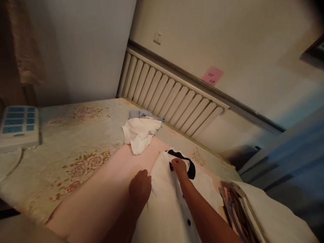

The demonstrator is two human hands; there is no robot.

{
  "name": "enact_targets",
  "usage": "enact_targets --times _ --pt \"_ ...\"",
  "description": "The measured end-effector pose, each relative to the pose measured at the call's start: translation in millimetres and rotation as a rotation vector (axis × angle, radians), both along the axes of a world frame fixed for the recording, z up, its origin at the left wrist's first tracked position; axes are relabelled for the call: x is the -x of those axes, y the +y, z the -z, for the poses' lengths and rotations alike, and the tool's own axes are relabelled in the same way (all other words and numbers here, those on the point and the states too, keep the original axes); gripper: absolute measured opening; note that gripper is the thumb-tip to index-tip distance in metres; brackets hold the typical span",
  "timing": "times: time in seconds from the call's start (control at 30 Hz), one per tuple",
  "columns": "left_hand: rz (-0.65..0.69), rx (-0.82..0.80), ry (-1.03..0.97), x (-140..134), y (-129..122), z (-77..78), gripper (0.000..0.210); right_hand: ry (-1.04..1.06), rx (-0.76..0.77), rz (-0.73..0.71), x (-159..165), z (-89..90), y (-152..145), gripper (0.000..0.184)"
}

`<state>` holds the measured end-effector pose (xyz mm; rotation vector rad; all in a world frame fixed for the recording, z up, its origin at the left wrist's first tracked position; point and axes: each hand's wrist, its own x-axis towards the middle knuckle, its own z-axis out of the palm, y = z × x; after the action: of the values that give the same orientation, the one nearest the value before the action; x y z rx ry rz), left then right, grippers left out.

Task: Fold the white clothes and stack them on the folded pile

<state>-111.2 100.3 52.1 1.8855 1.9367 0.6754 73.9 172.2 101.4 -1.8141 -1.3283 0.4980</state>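
Observation:
A white shirt (164, 192) with a black collar (191, 170) and dark buttons lies spread on a pink cloth (118, 175). My right hand (179, 166) is closed in a pinch on the shirt's front edge, just inside the collar. My left hand (140, 185) rests at the shirt's left side, its fingers curled in and closed on the cloth along that edge; the fingertips are partly hidden. Beyond the collar, a crumpled white cloth (140, 133) overlaps the far end of the pink cloth, with a grey-blue cloth (143, 113) behind it.
Folded garments (235, 206) are stacked at the right beside a large white cloth (273, 209). A white device with blue panels (19, 123) and a cord stands at the left on the floral tabletop (93, 118). Behind run a radiator (164, 87) and wall.

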Motion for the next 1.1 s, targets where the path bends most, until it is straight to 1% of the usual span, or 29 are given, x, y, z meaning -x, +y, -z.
enact_targets --times 0.07,0.17,0.23,0.33,0.4,0.53,0.67,0.77,0.83,0.93,1.1 --pt "0.006 -0.001 -0.001 0 0 1.0 0.019 0.008 0.038 -0.025 -1 5.1 25 0.019" --pt "0.004 0.021 -0.005 -2 -1 1.5 0.017 0.035 0.103 -0.077 -1 15.0 52 0.024" --pt "-0.003 0.035 -0.01 -3 -1 1.1 0.016 0.055 0.133 -0.111 0 21.6 65 0.027" --pt "-0.002 0.042 -0.018 -3 -2 -1.4 0.015 0.08 0.142 -0.159 -1 29.8 77 0.025" --pt "0.001 0.054 -0.023 -3 -3 -3.8 0.015 0.092 0.129 -0.187 -2 34.1 81 0.027" --pt "0.004 0.063 -0.027 -3 -5 -6.9 0.016 0.119 0.093 -0.244 -3 41.7 84 0.042" --pt "0.004 0.086 -0.029 -4 -5 -9.3 0.017 0.128 0.093 -0.302 -4 47.9 85 0.049" --pt "0.003 0.109 -0.041 -4 -5 -12.0 0.02 0.104 0.079 -0.323 -4 51.1 86 0.051" --pt "0.01 0.107 -0.05 -4 -6 -12.8 0.019 0.071 0.055 -0.326 -5 52.6 85 0.052" --pt "0.022 0.101 -0.049 -4 -6 -11.3 0.016 0.001 0.012 -0.321 -7 53.7 82 0.052" --pt "0.045 0.123 -0.015 -5 -7 -7.8 0.015 -0.152 -0.035 -0.283 -7 52.1 78 0.048"
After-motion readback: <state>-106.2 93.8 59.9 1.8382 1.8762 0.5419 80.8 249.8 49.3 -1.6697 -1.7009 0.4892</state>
